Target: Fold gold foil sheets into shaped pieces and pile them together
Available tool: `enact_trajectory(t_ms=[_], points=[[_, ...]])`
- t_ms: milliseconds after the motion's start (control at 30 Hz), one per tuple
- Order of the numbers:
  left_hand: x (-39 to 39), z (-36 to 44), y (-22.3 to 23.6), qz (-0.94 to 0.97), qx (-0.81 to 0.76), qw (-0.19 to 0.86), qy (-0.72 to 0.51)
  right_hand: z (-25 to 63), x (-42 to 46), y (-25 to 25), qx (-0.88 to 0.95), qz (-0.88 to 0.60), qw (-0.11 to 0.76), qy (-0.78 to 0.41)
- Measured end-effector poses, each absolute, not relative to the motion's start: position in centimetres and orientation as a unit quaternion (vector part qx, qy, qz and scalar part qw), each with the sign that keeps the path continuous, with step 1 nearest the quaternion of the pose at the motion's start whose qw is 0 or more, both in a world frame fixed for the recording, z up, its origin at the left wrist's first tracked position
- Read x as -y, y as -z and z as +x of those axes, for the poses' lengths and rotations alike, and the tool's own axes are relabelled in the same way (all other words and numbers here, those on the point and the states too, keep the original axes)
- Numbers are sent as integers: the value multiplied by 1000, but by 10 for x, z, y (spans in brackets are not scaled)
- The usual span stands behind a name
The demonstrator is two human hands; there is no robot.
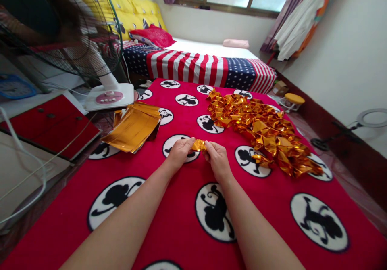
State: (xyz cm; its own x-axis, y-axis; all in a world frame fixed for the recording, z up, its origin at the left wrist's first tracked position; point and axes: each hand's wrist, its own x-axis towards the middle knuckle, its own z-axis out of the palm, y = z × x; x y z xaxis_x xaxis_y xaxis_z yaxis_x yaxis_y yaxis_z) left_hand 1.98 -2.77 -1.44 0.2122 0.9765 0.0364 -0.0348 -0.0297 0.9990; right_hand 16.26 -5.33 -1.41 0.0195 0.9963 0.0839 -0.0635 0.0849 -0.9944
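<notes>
Fingers of the left hand point(180, 151) and right hand point(218, 158): clamped on opposite ends of a small gold foil piece point(199, 145), held above the red cloth point(169, 193). Beyond, to the left: stacked gold sheets point(136, 126); to the right: a heap of folded foil point(263, 128). Farther left: a fan point(109, 94); at the back: a bed point(193, 62)

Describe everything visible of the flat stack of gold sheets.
The flat stack of shiny gold sheets lies near the left edge of the red cloth with black figures in white circles. The sheets are thin and look like foil or metallic paper, loosely fanned, so several edges and corners show unevenly. The top sheet reflects light in pale streaks. Neither the left hand nor the right hand touches it.
</notes>
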Motion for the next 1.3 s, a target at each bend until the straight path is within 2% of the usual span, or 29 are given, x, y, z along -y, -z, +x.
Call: enact_trajectory(t_ms=[800, 1100, 1300], points=[[30, 27, 7, 517, -439, 550, -487, 160, 55, 7, 462, -460, 570, -500], [30, 21, 8, 603, -510, 365, -494, 162, 55, 8, 429, -471, 574, -514], [35, 17, 2, 618, -558, 264, -488, 166, 58, 8, 514, -505, 547, -426]])
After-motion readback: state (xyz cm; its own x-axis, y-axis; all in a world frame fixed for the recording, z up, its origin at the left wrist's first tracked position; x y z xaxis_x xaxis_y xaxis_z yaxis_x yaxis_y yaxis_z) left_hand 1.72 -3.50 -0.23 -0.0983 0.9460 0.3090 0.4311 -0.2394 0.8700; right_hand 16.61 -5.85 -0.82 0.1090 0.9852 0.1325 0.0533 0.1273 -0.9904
